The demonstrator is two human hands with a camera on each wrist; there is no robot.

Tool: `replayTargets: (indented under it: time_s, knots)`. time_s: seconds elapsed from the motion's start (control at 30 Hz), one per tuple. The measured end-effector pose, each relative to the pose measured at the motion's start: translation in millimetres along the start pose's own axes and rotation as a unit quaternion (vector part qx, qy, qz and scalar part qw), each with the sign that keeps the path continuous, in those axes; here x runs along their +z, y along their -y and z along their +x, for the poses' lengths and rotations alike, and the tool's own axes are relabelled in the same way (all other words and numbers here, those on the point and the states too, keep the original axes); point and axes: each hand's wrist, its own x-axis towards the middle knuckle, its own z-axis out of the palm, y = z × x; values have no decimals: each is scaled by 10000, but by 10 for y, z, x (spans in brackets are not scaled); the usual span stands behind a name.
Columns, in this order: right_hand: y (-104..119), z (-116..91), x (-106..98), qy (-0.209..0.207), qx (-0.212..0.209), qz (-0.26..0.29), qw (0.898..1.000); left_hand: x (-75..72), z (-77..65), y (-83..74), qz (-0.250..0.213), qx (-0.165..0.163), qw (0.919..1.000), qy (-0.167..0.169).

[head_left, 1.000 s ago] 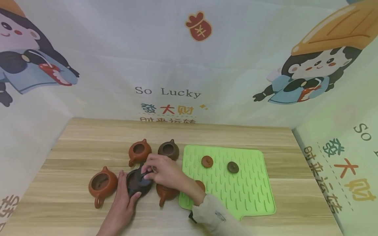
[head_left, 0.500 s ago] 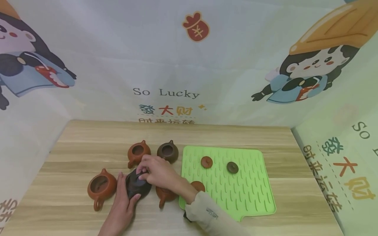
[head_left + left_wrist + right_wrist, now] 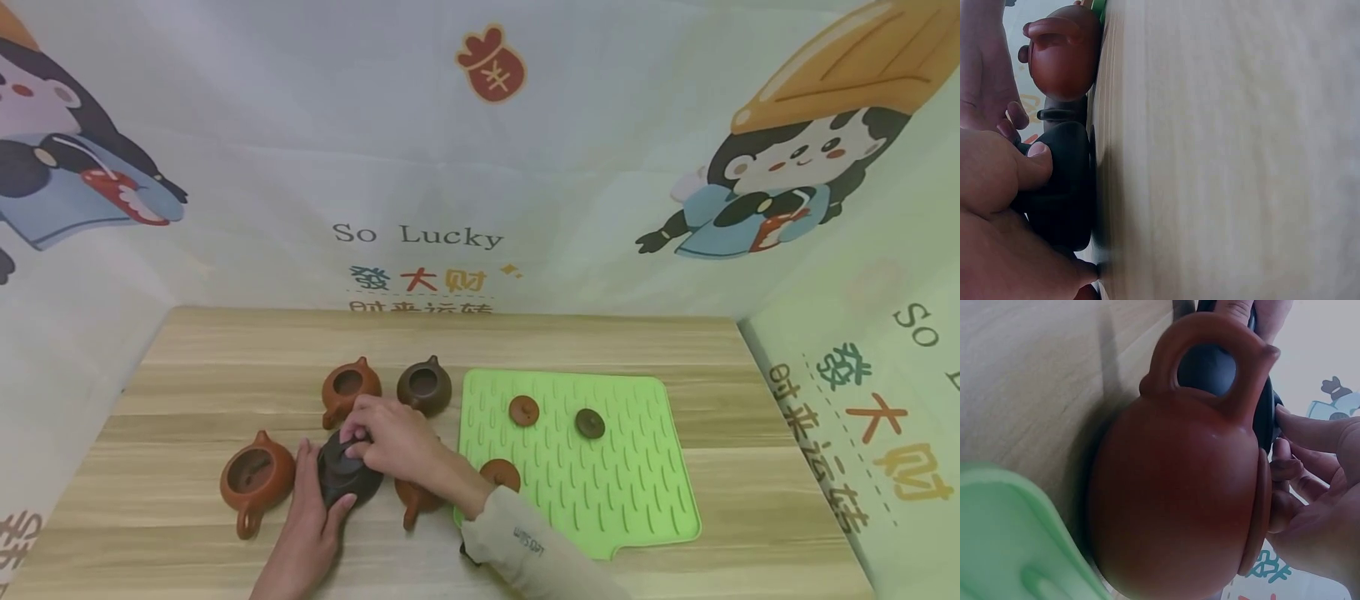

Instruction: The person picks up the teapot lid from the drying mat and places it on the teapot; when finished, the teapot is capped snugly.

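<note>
A black teapot sits on the wooden table, left of centre. My left hand grips its body, fingers along the left side and thumb on the near side. Over the teapot's mouth lies its black lid, with my right hand pinching it by the top. In the right wrist view, the fingertips meet at the lid's edge-on top, behind a lidded red-brown teapot. That teapot stands just right of the black one, partly hidden by my right hand in the head view.
Open teapots stand around: one red-brown at left, another red-brown behind, and a dark brown one. A green ridged mat at right bears two red-brown lids and a dark lid. Printed cloth walls the back.
The black lid has gone from tilted at the far right of the teapot's mouth to lying over it. My right hand has shifted slightly left; my left hand keeps its grip.
</note>
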Motion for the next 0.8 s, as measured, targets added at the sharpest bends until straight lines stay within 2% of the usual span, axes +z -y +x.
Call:
replayTargets:
  time_s: [0.37, 0.6, 0.8]
  knots:
    - [54, 0, 45, 73, 0, 18, 10000, 10, -8, 8, 200, 150, 9997, -33]
    - [83, -1, 60, 155, 63, -161, 9997, 11, -17, 13, 189, 96, 9998, -3]
    - [70, -25, 97, 107, -63, -391, 9992, 21, -14, 7, 99, 47, 9999, -79]
